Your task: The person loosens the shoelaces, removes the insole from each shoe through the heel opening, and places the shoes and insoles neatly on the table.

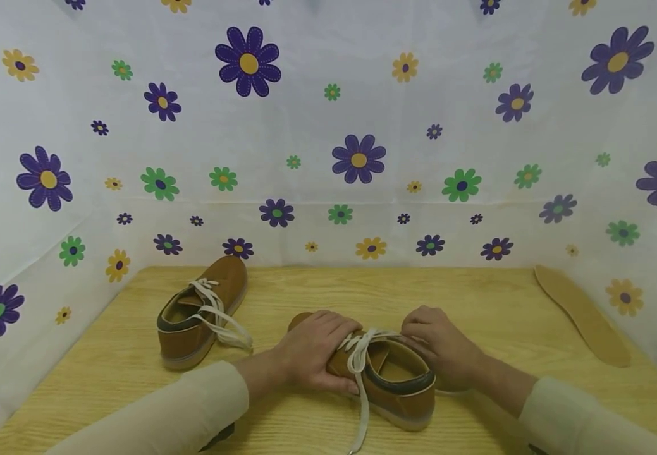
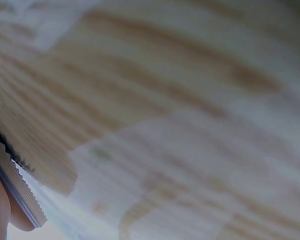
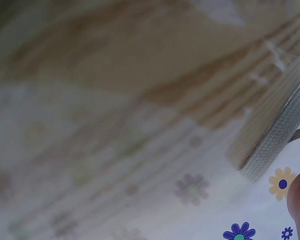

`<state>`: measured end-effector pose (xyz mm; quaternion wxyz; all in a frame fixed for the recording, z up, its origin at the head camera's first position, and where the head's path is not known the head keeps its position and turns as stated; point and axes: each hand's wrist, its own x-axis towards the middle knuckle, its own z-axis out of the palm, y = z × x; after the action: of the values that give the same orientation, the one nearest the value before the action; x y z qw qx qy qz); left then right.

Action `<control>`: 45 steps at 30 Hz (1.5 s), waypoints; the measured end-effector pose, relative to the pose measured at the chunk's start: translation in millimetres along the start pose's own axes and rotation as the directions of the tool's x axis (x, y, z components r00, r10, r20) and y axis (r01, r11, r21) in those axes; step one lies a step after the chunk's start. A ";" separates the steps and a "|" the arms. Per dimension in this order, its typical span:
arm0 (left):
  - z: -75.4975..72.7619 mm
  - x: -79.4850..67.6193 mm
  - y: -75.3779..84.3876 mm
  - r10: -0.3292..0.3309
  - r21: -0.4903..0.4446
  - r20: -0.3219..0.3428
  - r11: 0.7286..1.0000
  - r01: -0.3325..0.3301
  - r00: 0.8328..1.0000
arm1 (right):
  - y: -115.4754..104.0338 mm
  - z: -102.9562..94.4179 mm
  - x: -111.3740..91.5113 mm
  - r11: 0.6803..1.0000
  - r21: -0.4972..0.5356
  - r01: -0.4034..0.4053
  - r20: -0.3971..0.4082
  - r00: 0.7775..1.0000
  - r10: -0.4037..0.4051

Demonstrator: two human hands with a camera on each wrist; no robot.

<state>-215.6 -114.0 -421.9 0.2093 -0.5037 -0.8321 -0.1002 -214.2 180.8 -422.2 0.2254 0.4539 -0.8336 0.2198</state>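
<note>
A brown lace-up shoe with a dark collar stands on the table at the centre in the head view, toe pointing away to the left. My left hand grips its front part, thumb along the near side and fingers over the top. White shoelace crosses the tongue, one end hanging over the near side to the table. By the far side of the shoe opening, my right hand has curled fingers and pinches the lace running from the knot. The left wrist view shows a ridged sole edge beside a fingertip.
A second brown shoe with loose white laces stands at the back left of the wooden table. A tan insole lies flat near the right edge. Flower-printed white cloth encloses the back and sides.
</note>
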 end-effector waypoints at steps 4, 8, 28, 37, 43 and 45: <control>0.1 0.2 0.5 -0.001 0.001 0.001 1.000 0.001 1.000 | -2.3 -1.2 -1.2 0.999 0.031 -0.036 0.043 0.998 0.035; 0.7 0.5 0.7 0.005 -0.004 -0.004 1.000 -0.005 1.000 | -3.8 -2.2 -1.6 0.996 0.059 -0.066 0.067 0.996 0.062; 2.5 -0.2 -0.6 0.005 -0.002 -0.008 1.000 -0.005 1.000 | -7.3 -1.2 -0.5 0.999 0.002 -0.052 0.041 0.998 0.052; 1.2 0.2 -1.1 0.008 -0.006 -0.002 1.000 -0.008 1.000 | -8.5 -2.3 0.5 0.986 0.026 -0.164 0.112 0.981 0.160; -1.1 0.1 -0.1 0.019 0.002 -0.006 1.000 -0.019 1.000 | -9.7 -1.4 0.1 0.974 0.061 -0.220 0.142 0.967 0.209; -1.4 -0.2 0.1 0.017 0.004 -0.002 1.000 -0.017 1.000 | -9.2 -0.4 -0.3 0.975 0.059 -0.216 0.140 0.969 0.206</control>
<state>-215.1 -114.6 -420.8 0.2119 -0.5103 -0.8278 -0.0970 -206.1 176.6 -420.6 0.1278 0.3844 -0.8815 0.2426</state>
